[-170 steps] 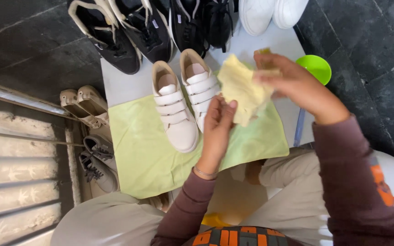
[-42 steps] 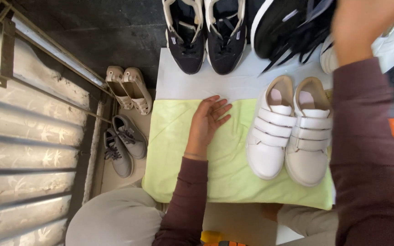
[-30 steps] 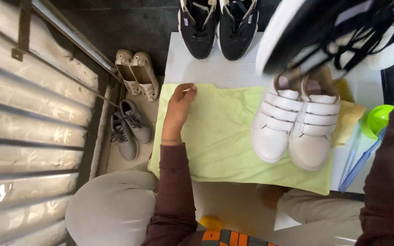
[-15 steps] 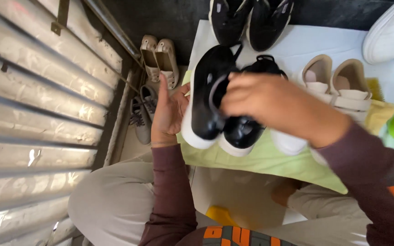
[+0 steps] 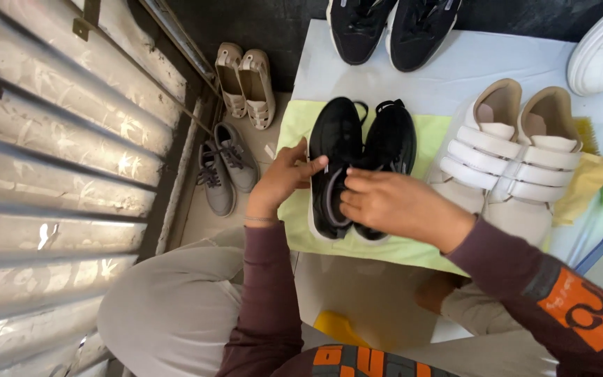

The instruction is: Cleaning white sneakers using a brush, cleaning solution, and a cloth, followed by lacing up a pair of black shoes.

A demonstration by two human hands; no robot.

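on the green cloth, the black sneakers are gripped by the left hand and right hand. near the table's near edge, they could be tipped off by a slack hold.

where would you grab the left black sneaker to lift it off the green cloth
Probably by the heel collar of the left black sneaker, coming from above at the far end. It lies sole down on the green cloth with its opening facing up and the heel end uncovered, while the left hand and right hand crowd the toe end and the second black sneaker presses its right side.
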